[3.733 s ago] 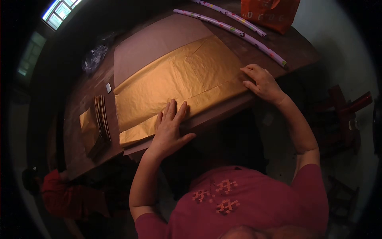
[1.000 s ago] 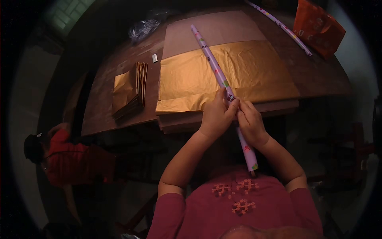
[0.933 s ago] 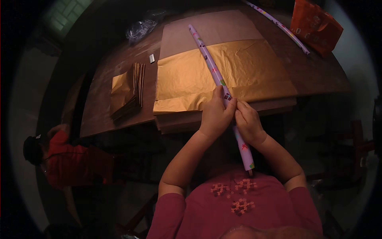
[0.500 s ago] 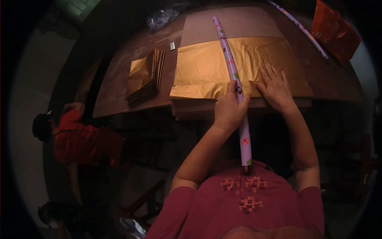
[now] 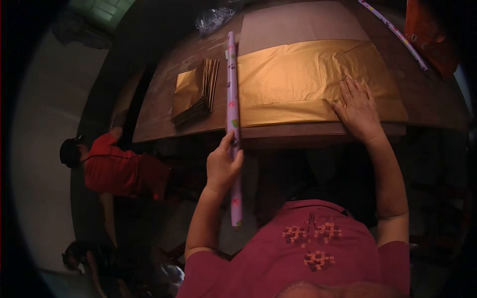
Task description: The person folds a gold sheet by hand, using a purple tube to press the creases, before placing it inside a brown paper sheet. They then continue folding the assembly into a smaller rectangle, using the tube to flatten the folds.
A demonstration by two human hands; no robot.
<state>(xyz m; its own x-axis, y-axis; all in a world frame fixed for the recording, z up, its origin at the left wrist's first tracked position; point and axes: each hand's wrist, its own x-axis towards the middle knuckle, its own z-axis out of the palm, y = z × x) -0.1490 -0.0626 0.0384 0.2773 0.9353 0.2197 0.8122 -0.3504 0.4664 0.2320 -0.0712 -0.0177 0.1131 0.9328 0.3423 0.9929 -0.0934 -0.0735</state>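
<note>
My left hand (image 5: pixel 223 163) is wrapped round a long lilac tube (image 5: pixel 231 94) with a coloured print. The tube runs along the left edge of a gold sheet (image 5: pixel 283 74), and its near end sticks out past the table edge. With fingers stretched out, my right hand (image 5: pixel 358 109) lies flat on the right part of the gold sheet. That sheet is wrinkled, with a fold line along its near edge. Beneath it is a pale board or stack of sheets (image 5: pixel 303 22). Left of the tube stands a bundle of folded gold paper (image 5: pixel 191 94).
A second printed tube (image 5: pixel 395 35) lies at the far right beside a red bag (image 5: pixel 430 42). Crumpled clear plastic (image 5: pixel 213 20) sits at the back of the brown table (image 5: pixel 154 107). A person in red (image 5: pixel 117 166) is at the left, another person (image 5: pixel 82 258) lower down.
My left hand has carried the lilac tube leftward from across the gold sheet to its left edge. My right hand stays flat on the sheet. The view has shifted slightly.
</note>
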